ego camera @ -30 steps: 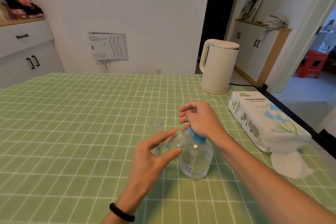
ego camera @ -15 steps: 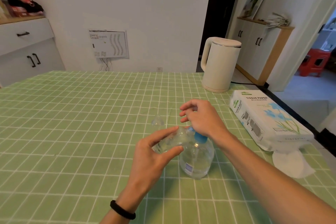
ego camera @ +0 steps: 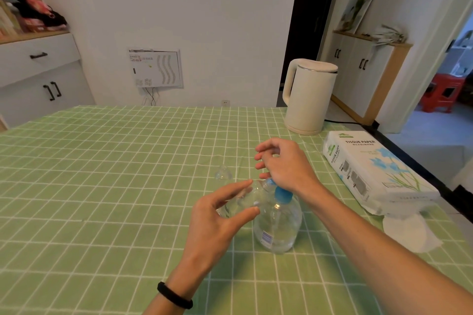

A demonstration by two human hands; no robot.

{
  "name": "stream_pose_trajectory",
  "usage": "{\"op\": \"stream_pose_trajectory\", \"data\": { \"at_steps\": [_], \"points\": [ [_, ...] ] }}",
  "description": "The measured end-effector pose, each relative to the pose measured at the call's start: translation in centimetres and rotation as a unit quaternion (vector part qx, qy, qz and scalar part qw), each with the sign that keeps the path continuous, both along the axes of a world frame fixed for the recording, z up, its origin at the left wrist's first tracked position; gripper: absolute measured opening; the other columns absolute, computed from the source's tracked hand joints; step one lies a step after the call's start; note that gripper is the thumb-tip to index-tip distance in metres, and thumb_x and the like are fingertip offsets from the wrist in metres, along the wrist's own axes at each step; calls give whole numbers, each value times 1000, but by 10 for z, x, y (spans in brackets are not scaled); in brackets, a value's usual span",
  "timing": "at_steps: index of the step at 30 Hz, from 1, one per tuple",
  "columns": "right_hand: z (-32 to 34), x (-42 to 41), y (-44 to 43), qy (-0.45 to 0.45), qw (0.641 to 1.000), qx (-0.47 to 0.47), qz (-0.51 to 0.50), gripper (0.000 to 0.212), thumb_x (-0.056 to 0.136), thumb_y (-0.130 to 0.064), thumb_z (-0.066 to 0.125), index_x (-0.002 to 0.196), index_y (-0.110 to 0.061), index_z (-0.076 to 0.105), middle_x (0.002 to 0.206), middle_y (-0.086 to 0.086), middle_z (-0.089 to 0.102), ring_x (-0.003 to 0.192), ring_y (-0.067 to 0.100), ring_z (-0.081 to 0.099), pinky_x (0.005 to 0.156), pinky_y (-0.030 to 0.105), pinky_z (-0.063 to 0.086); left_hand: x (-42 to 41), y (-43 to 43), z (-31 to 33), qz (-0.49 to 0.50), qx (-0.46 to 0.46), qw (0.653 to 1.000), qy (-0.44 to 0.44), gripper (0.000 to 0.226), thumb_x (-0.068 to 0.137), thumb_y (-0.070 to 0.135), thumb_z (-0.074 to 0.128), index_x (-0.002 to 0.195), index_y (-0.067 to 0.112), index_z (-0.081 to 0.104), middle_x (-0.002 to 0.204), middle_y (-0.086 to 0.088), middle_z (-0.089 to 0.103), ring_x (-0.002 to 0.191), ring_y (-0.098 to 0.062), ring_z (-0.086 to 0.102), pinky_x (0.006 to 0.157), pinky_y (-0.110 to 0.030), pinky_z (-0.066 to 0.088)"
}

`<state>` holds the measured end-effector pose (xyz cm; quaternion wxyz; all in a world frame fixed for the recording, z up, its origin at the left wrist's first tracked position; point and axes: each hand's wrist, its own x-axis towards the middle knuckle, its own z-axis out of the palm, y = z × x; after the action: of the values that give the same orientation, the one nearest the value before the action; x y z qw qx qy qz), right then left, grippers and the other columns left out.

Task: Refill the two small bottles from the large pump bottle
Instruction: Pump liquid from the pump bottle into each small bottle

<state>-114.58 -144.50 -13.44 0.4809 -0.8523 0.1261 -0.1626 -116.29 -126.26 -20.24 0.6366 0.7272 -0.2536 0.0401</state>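
Observation:
A large clear pump bottle with a blue pump collar stands on the green checked tablecloth. My right hand rests on top of its pump head, palm down, fingers spread. My left hand holds a small clear bottle tilted, its mouth up against the pump spout. A small clear cap lies on the cloth just behind. A second small bottle is not visible.
A cream electric kettle stands at the back right with its cord running off the table. A white tissue paper pack lies along the right edge, with a loose white tissue in front of it.
Both hands keep their hold on the small bottle and the pump. The whole view has shifted slightly; nothing else moved.

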Motion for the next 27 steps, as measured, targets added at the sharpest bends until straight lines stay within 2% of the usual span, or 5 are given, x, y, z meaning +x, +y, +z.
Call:
{"op": "stream_pose_trajectory", "data": {
  "at_steps": [4,10,18,23,27],
  "points": [
    [6,3,2,-22,1000,-15,11,20,105,-10,53,105,-20,70,97,-5,75,77,7,76,64,24,64,2,2,5,-1,3,1000,-16,49,77,24,91,121,37,77,115,24,78,113,5,71,99,-10,49],
    [-5,1,2,1,1000,3,4,25,104,0,48,105,-11,71,94,2,75,79,14,77,67,34,67,2,0,-3,0,1,1000,-3,48,77,20,92,119,35,77,116,24,78,114,4,71,100,-13,51],
    [-8,0,1,7,1000,14,1,25,104,1,49,107,-9,71,95,4,75,81,15,77,69,35,67,3,0,-7,-6,2,1000,-4,49,77,20,92,121,34,77,116,23,78,114,3,71,98,-10,50],
    [-3,2,0,16,1000,7,-2,21,104,-5,53,107,-15,71,95,-1,76,78,12,77,69,36,67,3,0,-3,-6,1,1000,-7,48,76,20,92,120,35,77,114,23,79,112,4,71,99,-10,50],
    [2,6,-2,6,1000,-18,-5,20,103,-9,54,105,-19,71,93,-5,76,72,7,76,65,31,66,4,0,0,-9,-4,1000,-13,49,77,23,92,122,35,77,115,22,79,113,2,72,99,-12,51]
  ]
}}
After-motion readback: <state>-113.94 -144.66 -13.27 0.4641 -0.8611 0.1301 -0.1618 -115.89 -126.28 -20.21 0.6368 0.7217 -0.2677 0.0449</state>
